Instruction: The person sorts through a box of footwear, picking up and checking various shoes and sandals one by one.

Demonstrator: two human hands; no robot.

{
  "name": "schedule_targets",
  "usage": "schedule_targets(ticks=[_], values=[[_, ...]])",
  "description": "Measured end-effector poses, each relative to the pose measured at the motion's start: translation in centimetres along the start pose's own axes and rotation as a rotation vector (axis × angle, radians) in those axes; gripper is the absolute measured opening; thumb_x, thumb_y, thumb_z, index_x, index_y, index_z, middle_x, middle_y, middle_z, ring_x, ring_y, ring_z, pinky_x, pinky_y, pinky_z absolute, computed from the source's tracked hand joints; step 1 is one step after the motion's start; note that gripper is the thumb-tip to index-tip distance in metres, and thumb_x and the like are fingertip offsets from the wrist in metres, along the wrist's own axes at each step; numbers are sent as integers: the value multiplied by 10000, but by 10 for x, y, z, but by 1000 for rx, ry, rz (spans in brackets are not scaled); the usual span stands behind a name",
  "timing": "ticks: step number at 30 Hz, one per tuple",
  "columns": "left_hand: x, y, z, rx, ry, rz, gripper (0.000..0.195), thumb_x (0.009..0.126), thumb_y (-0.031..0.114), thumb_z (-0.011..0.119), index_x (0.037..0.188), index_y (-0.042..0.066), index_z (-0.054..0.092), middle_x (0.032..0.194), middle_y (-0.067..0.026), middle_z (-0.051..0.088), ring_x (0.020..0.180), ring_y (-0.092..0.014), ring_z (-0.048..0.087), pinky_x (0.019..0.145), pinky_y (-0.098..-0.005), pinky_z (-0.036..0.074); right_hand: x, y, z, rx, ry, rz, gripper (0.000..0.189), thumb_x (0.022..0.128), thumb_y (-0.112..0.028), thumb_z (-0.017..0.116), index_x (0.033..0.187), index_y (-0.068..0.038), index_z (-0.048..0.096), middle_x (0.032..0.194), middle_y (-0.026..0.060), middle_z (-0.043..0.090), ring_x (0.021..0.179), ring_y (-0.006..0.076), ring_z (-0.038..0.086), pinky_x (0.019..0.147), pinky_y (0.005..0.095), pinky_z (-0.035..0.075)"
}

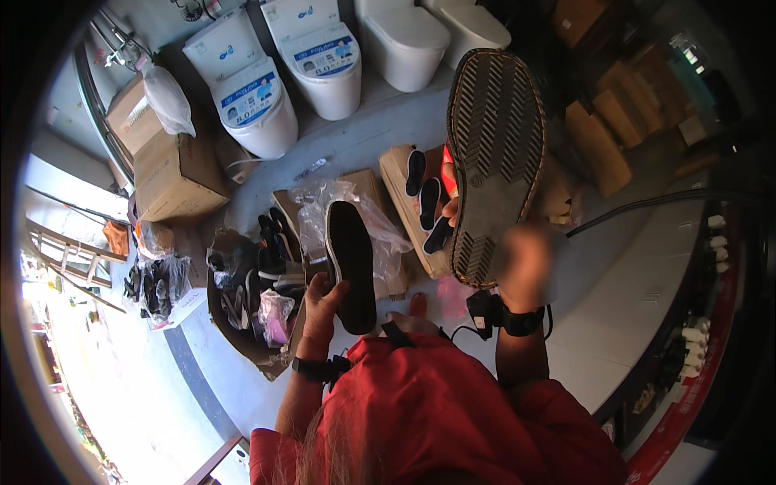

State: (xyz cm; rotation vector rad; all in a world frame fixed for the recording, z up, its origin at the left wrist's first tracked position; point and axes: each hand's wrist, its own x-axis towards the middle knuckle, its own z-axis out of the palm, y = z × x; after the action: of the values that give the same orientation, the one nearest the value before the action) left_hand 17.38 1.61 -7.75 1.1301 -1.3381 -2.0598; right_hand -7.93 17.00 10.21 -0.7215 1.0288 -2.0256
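My left hand [322,303] grips the heel end of a dark shoe sole [351,267] with a pale edge, upright at the centre. My right hand [526,264], partly blurred, holds a larger brown rubber shoe sole [498,163] with a herringbone tread and orange edge stitching, raised close to the camera with its tread in view. Fingertips and something red show at that sole's left edge; what the red thing is, I cannot tell. Between the two soles, several dark shoe pieces with white rims [430,203] lie on a long cardboard box [403,182].
An open cardboard box [260,362] of shoes and soles stands at the lower left, beside clear plastic wrap [388,233] on cardboard. Several white toilets [260,115] line the back wall. Large cartons [173,182] stand left, and a black cable [655,199] crosses at right.
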Motion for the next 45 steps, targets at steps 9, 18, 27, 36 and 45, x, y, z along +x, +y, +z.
schedule_targets(ticks=[9,18,27,36,45], values=[[2,36,-6,-62,-14,123,317,855,207,730,1090,40,601,838,5,648,664,-58,564,557,-196,400,-26,-41,56,26,-146,-267,710,770,-261,488,1372,99,381,1289,362,481,1015,379,612,915,443,489],[-6,63,-6,-102,-91,215,347,854,189,719,1107,-4,580,929,-52,666,819,-121,626,723,-241,487,-51,-63,83,5,-172,-351,708,772,-247,499,1367,114,370,1398,420,352,1011,392,609,882,429,523],[-21,134,29,-511,-529,430,537,878,229,694,1325,8,495,1277,-94,592,1176,-212,560,1042,-348,396,-53,-48,90,-308,-4,-254,623,815,-234,484,1333,105,411,1302,282,527,1023,293,637,832,375,553],[-30,150,54,-601,-573,439,520,861,213,726,1300,28,518,1269,-79,603,1183,-201,552,1053,-350,380,-39,-29,100,-422,-20,-111,572,839,-244,557,1346,-11,432,1143,101,607,925,145,603,799,298,522],[-40,154,65,-599,-571,446,453,858,145,725,1254,36,534,1221,-58,626,1144,-165,565,1038,-327,386,-29,-14,93,-166,-52,36,546,840,-264,510,1311,8,462,1107,136,624,932,184,625,768,323,536]])
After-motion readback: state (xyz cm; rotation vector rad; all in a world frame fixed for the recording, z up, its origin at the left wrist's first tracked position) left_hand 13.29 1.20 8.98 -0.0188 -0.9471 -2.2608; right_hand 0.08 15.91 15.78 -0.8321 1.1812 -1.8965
